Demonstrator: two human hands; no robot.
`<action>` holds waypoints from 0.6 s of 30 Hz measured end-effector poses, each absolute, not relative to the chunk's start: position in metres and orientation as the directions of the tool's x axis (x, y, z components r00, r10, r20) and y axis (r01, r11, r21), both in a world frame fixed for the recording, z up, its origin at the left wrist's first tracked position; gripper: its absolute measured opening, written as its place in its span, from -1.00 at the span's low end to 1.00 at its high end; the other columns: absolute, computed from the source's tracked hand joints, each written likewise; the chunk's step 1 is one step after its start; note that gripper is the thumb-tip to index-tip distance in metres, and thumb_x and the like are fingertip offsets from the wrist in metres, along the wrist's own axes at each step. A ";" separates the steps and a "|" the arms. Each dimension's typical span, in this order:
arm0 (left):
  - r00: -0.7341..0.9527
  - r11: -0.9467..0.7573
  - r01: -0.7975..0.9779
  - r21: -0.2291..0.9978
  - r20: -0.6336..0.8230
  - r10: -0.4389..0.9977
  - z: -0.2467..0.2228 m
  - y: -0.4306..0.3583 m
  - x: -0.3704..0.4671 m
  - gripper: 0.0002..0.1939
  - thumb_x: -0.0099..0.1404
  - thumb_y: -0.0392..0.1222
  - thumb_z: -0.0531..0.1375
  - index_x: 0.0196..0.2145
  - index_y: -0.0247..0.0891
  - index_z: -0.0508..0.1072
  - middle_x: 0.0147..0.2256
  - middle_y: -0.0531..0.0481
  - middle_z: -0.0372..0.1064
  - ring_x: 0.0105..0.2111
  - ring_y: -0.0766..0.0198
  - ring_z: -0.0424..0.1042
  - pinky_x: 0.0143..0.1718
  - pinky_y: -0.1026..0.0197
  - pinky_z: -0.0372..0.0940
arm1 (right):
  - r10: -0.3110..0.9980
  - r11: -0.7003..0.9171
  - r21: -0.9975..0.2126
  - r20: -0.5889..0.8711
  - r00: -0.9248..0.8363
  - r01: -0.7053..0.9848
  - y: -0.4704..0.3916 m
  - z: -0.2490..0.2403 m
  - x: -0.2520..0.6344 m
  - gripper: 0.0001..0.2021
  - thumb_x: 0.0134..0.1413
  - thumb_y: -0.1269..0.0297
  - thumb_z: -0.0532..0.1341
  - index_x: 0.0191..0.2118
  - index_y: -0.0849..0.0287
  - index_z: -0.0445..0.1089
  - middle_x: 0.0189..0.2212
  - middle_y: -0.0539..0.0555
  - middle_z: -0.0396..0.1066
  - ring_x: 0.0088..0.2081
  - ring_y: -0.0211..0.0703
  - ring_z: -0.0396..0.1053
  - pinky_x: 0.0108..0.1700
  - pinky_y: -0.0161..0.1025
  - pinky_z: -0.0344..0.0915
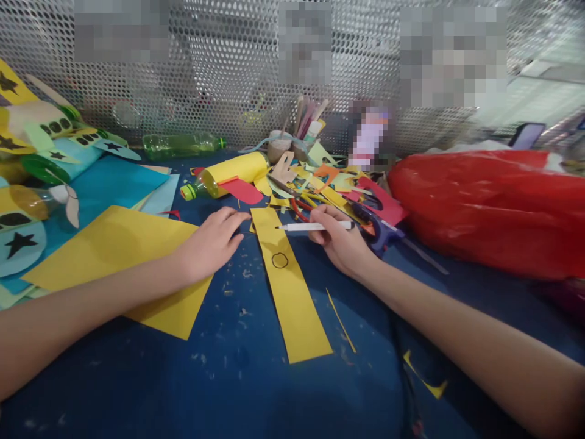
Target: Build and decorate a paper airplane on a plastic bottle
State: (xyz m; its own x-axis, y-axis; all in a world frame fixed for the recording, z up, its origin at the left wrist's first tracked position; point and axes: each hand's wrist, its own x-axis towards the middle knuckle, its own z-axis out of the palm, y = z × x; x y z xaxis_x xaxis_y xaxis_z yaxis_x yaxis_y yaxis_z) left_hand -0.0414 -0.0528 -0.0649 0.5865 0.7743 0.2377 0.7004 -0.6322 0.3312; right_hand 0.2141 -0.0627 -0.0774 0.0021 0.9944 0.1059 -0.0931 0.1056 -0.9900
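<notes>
A yellow paper strip (292, 299) lies lengthwise on the blue table, with one small circle drawn in black near its middle. In my right hand (340, 241) is a white marker (299, 227), its dark tip pointing left over the strip's upper part. Whether the tip touches the paper I cannot tell. My left hand (214, 241) holds nothing; its fingers are loosely stretched and apart, the index fingertip at the strip's upper left edge. Under the left wrist is a large yellow sheet (123, 244).
Paper scraps (333, 183) and a yellow-wrapped bottle (237, 167) lie beyond the strip. At right are a glue gun (381, 235) and a red plastic bag (484, 207). Decorated bottle crafts (50, 140) crowd the left. A perforated metal panel (219, 67) stands behind.
</notes>
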 end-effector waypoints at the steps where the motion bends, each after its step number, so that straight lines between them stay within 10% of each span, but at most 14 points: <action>1: 0.610 -0.650 0.688 0.323 0.230 0.759 -0.066 -0.051 -0.043 -0.66 0.41 -0.27 -0.02 0.05 -0.28 0.40 0.00 -0.17 0.34 0.01 0.08 0.34 0.09 -0.04 0.27 | 0.994 0.107 -0.990 0.107 0.007 -0.091 -0.063 -0.077 0.214 -0.70 0.02 0.11 0.33 -0.55 0.13 0.27 -0.76 -0.15 0.08 -0.65 -0.36 -0.01 -0.55 -0.30 -0.12; 18: 0.649 -0.757 0.572 0.316 0.389 0.654 -0.001 0.017 0.056 -0.72 0.15 -0.47 0.12 -0.28 -0.32 0.59 -0.24 -0.07 0.51 -0.22 0.19 0.46 -0.15 0.17 0.32 | 0.919 0.363 -0.921 0.328 -0.220 0.139 -0.085 -0.071 0.216 -0.78 0.21 0.10 0.11 -0.35 0.11 0.35 -0.59 -0.04 0.36 -0.55 -0.25 0.25 -0.47 -0.28 0.19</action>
State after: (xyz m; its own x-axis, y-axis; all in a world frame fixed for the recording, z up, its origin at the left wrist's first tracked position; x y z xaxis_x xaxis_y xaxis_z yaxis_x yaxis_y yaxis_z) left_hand 0.0565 0.0168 -0.0011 0.6492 0.6538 0.3887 0.5723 -0.7565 0.3164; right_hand 0.2162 -0.0850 -0.0710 -0.2202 0.9186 0.3283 0.1391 0.3627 -0.9215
